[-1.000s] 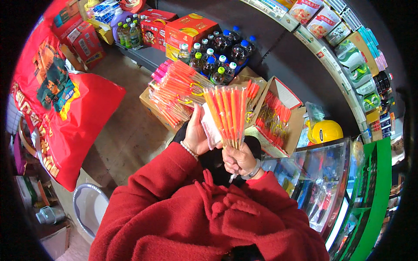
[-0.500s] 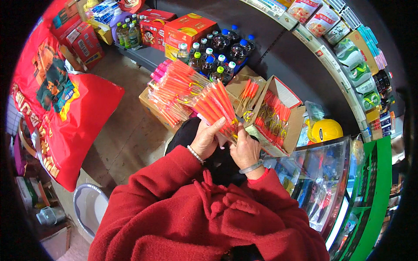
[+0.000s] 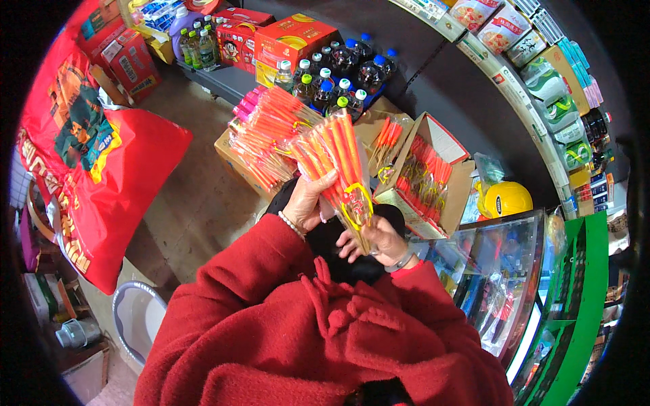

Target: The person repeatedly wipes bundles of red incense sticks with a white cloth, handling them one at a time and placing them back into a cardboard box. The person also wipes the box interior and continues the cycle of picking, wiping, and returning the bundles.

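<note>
My left hand grips a clear-wrapped pack of orange-red candles on thin sticks, thumb laid across its side. A yellow tie crosses the pack's lower part. My right hand is closed round the bottom stick ends, its fingers partly behind them. Just beyond and left of my hands, more wrapped candle packs lie heaped on a cardboard box. Right of the held pack stands an open carton with several similar packs inside. Another small candle pack lies on cardboard beside that carton.
Dark drink bottles and a red carton stand at the back. A yellow helmet and a glass display case are on the right. Large red bag and a grey basin are at left.
The held pack has turned more upright and come slightly nearer, showing its yellow tie. My left hand shifted a little left; my right hand moved down and right along the stick ends.
</note>
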`<state>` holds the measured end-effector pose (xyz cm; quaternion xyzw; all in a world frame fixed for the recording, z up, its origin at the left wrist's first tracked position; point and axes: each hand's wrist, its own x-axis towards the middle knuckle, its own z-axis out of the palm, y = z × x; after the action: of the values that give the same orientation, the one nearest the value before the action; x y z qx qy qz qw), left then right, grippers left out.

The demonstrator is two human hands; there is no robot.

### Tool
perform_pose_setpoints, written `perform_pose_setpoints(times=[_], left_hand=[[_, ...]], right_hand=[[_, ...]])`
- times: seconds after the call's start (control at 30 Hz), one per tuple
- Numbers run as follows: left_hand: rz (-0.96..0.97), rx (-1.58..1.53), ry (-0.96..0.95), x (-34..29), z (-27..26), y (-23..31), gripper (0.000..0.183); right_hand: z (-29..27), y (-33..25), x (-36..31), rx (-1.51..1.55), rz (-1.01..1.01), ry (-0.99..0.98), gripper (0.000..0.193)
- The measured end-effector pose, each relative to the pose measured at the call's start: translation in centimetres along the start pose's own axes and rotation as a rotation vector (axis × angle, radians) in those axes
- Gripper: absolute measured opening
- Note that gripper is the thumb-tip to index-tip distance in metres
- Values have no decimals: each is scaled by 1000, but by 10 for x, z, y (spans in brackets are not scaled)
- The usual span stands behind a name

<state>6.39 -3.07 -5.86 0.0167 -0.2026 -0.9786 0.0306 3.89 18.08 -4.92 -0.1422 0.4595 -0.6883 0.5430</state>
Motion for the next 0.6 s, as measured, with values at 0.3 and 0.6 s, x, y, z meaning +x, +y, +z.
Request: perform_pose_setpoints(times=[0.3,0.6], left_hand=[[7,-149,67,4,-22,-7,62],[618,808,174,14,0,7,36]], right_hand=[[11,1,4,70,-74,146,44],[17,11,8,-62,-177,391,26]])
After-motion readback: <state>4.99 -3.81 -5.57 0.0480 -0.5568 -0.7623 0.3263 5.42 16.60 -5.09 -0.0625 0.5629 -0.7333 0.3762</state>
